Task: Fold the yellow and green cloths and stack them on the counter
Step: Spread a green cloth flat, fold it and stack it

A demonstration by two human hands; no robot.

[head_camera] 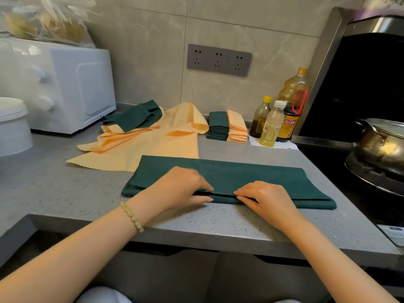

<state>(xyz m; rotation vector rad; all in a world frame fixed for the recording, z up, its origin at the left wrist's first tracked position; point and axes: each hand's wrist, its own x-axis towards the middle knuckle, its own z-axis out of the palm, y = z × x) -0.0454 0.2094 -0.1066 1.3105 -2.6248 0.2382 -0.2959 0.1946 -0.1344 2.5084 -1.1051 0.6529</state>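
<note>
A green cloth (251, 173), folded into a long strip, lies on the grey table (54, 189) at the centre of the frame. The left hand (181, 189) and right hand (265, 199) pinch its near edge, fingertips almost meeting. Above it lie loose yellow cloths (166, 141); to their right stand a folded green stack (217, 125) and a folded yellow stack (237, 127).
</note>
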